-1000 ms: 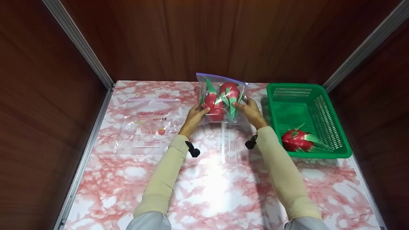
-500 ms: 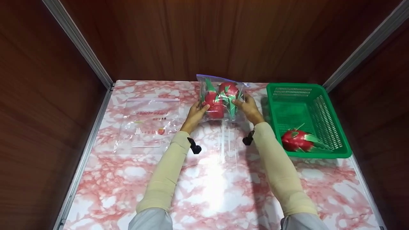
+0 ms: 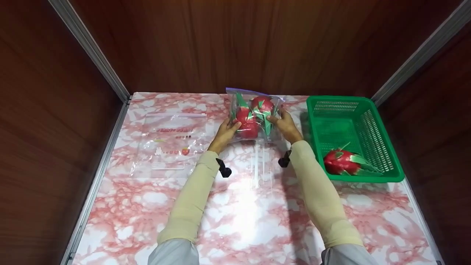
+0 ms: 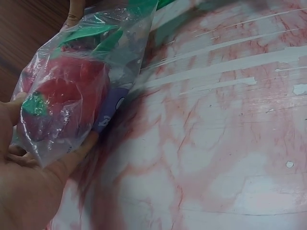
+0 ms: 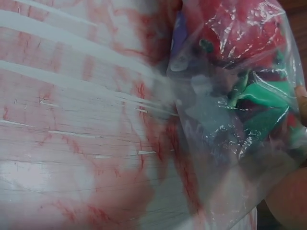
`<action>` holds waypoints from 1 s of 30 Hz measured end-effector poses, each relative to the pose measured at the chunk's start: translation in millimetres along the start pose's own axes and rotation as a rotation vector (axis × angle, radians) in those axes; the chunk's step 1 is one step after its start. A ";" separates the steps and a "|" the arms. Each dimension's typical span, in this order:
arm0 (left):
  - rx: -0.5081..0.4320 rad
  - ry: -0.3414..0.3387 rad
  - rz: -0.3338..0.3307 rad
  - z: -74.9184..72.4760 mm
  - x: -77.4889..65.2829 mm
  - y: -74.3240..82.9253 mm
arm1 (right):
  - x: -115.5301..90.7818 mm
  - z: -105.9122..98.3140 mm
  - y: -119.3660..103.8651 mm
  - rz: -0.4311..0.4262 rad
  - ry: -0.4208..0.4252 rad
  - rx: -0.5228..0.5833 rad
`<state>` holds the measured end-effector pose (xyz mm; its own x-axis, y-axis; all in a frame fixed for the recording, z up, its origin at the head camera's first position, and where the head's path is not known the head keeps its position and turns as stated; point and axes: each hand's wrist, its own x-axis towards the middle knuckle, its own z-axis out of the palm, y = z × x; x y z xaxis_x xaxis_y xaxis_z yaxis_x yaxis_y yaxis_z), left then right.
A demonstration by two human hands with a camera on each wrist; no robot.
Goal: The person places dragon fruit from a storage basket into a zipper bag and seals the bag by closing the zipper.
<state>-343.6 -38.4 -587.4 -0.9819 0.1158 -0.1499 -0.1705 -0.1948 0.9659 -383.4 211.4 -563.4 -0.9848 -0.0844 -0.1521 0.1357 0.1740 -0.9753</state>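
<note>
In the head view a clear zip bag (image 3: pixel 254 92) with a purple zip strip stands tilted near the table's back edge. Inside it, side by side, are two red dragon fruits, one at left (image 3: pixel 247 123) and one at right (image 3: pixel 262 104), with green leafy scales. My left hand (image 3: pixel 223 136) grips the bag's left side, thumb on its front. On the other side my right hand (image 3: pixel 287 127) holds the bag, thumb over a green leaf. The left wrist view shows fingers beneath the plastic (image 4: pixel 72 148). Most of the right hand is out of the right wrist view.
A flat printed zip bag (image 3: pixel 173 141) lies on the table to the left. At right stands a green plastic basket (image 3: pixel 395 176) with one dragon fruit (image 3: pixel 342 162) in it. A dark wood panel (image 3: pixel 235 44) rises behind the table.
The filled bag's top edge has dropped slightly toward me. My right wrist has shifted a little to the left; both hands keep their hold.
</note>
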 end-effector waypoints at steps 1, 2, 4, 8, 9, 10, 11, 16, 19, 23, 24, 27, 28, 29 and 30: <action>-0.002 -0.008 -0.005 -0.7 0.0 0.2 | -0.7 -0.4 0.2 0.004 -0.003 -0.015; 0.000 -0.012 -0.011 -1.6 0.0 0.3 | -1.6 -1.0 0.6 0.014 -0.009 -0.030; -0.002 -0.025 -0.015 -2.9 -0.2 1.0 | -3.1 -1.9 2.2 0.039 -0.020 -0.056; 0.028 -0.057 -0.001 -3.2 -0.7 3.4 | -7.5 -5.4 7.8 0.112 -0.020 -0.103; 0.044 -0.064 0.006 -2.8 -0.8 4.1 | -8.5 -6.1 9.4 0.121 -0.016 -0.108; 0.056 -0.068 0.007 -2.3 -0.8 4.5 | -9.7 -6.9 10.6 0.130 -0.012 -0.113; 0.066 -0.066 0.008 -1.8 -0.8 4.7 | -10.6 -7.2 11.6 0.133 -0.012 -0.117; 0.044 -0.057 0.008 0.0 -0.4 3.9 | -13.4 -7.6 14.2 0.120 -0.013 -0.118; 0.021 -0.060 0.007 -0.1 -0.2 3.1 | -12.6 -7.7 16.0 0.108 -0.003 -0.087; 0.005 -0.047 0.004 -1.3 -1.8 4.3 | -11.4 -7.0 17.5 0.089 0.010 -0.052; 0.005 -0.041 0.004 -1.8 -2.4 4.7 | -11.0 -6.6 18.0 0.083 0.013 -0.046; 0.020 -0.038 -0.004 -4.0 -4.6 5.7 | -10.9 -6.4 18.2 0.066 0.024 -0.043; 0.023 -0.041 -0.005 -4.7 -5.2 5.9 | -10.7 -6.5 18.4 0.057 0.029 -0.038; 0.030 -0.041 -0.005 -5.6 -5.7 6.0 | -11.0 -6.6 18.2 0.049 0.032 -0.039; 0.038 -0.041 -0.003 -6.5 -6.2 6.0 | -11.5 -6.8 17.9 0.042 0.036 -0.041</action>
<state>-339.1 -46.7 -582.0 -0.9771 0.1562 -0.1448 -0.1693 -0.1571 0.9730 -370.3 222.2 -578.1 -0.9816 -0.0413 -0.1864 0.1733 0.2170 -0.9607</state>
